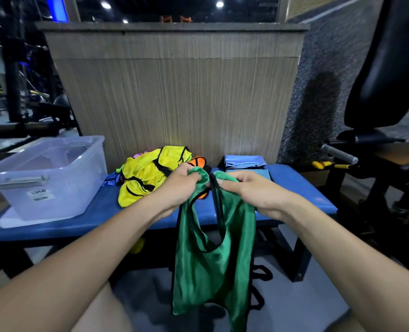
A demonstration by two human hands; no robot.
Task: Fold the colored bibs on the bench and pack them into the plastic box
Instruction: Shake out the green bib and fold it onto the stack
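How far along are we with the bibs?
Done: a folded blue stack lies on the bench. In hand: left hand and right hand hold the green bib by its straps. Left: the yellow pile; the plastic box looks empty.

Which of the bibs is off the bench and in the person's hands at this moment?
The green bib: the left hand and right hand each grip a shoulder strap, and it hangs before the bench. The yellow bibs lie piled on it.

One box point(47, 178), one green bib point(213, 267)
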